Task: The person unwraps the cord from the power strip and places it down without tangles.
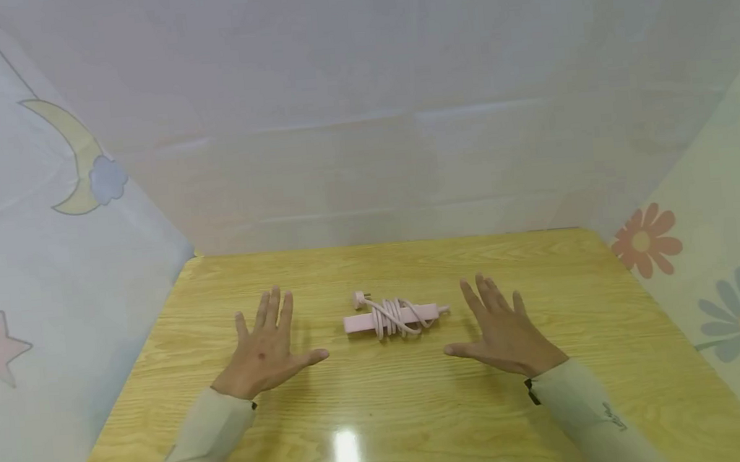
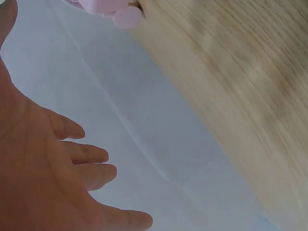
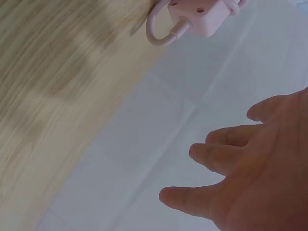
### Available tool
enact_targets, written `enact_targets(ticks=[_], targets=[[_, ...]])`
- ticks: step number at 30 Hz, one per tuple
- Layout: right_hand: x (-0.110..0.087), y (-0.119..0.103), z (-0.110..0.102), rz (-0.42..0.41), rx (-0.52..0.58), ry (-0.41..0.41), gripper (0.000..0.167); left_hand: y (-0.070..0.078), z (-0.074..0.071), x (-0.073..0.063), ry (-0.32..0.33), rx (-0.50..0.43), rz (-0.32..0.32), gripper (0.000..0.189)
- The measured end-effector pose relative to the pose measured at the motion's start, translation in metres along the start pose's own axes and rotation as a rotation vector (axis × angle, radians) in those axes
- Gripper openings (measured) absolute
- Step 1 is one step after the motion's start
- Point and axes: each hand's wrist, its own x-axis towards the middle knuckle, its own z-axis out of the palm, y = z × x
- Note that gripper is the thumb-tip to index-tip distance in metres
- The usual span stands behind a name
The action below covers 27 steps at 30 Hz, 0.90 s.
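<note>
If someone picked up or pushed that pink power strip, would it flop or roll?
The pink power strip would probably stay stiff, being a straight bar. Its boxy shape makes rolling unlikely. The wrapped cord might loosen, and the plug poking out beside the bar could dangle.

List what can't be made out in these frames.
- Head: middle of the pink power strip, hidden under its wound cord.
- Head: mark on the right sleeve, too small to read.
- Left wrist, right wrist: most of the strip, cut off by the top edge.
</note>
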Motion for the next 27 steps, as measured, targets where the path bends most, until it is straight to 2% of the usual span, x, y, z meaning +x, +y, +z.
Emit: enact_targets(ticks=[9, 27], targets=[[0.006, -0.004, 0.004, -0.019, 0.0, 0.004, 0.111, 0.003, 0.005, 0.005, 0.021, -0.005, 0.023, 0.116], [0.014, -0.006, 0.013, -0.021, -0.005, -0.005, 0.11, 0.007, 0.02, 0.015, -0.018, -0.026, 0.048, 0.111]])
